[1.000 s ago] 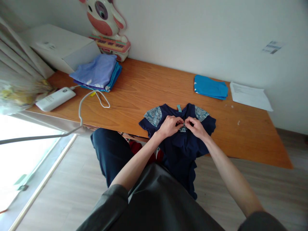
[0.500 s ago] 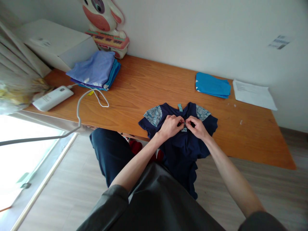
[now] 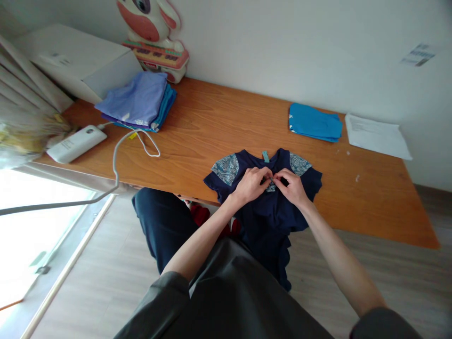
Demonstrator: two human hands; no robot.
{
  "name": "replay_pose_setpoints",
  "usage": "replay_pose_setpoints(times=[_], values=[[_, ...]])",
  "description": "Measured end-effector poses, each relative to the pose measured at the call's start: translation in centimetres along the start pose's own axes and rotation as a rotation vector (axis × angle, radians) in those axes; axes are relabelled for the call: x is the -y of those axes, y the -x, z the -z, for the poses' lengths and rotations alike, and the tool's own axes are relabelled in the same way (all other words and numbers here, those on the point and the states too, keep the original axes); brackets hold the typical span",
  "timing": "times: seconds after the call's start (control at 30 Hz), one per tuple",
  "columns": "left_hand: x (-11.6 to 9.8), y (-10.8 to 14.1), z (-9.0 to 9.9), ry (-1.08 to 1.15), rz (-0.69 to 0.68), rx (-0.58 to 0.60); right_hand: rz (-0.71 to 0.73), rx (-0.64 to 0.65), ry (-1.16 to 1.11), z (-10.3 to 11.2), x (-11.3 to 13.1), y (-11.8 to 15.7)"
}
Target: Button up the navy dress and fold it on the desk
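A wooden bench is set against a white wall, with pale floorboards below. A navy top is laid at the near edge, its shoulders on the wood and its lower half hung over the edge toward the person's lap. The left hand and the right hand are brought together at the neckline, where the fingers of both are pinched shut on a small patterned fastening; what exactly is gripped is too small to be told. Further back, folded clothes are stacked to the left beside a white box, a white device with its cable lies near the left edge, and a folded blue cloth and a paper sheet rest to the right. Since so much fabric hangs free, the top could be dragged off the bench if the pinch were loosened. The fastening could also be missed or misaligned, being hidden under the fingertips.
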State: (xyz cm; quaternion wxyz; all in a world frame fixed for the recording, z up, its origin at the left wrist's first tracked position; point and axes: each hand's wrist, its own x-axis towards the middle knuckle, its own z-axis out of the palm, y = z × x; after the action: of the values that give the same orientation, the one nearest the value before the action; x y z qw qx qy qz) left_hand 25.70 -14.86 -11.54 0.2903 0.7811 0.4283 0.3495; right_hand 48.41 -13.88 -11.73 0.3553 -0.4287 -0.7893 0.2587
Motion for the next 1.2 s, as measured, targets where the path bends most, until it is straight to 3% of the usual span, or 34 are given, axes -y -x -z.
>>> replay_pose_setpoints(times=[0.53,0.87,1.2], values=[[-0.4,0.3,0.0,-0.187,-0.05,0.043,-0.076,0.045,-0.043,0.3,0.3,-0.3],[-0.2,0.3,0.2,-0.047,-0.057,0.047,-0.121,0.022,-0.06,0.3,-0.3,0.0],[-0.1,0.2,0.0,-0.112,-0.066,0.047,-0.132,0.037,-0.05,0.1,-1.2,0.0]])
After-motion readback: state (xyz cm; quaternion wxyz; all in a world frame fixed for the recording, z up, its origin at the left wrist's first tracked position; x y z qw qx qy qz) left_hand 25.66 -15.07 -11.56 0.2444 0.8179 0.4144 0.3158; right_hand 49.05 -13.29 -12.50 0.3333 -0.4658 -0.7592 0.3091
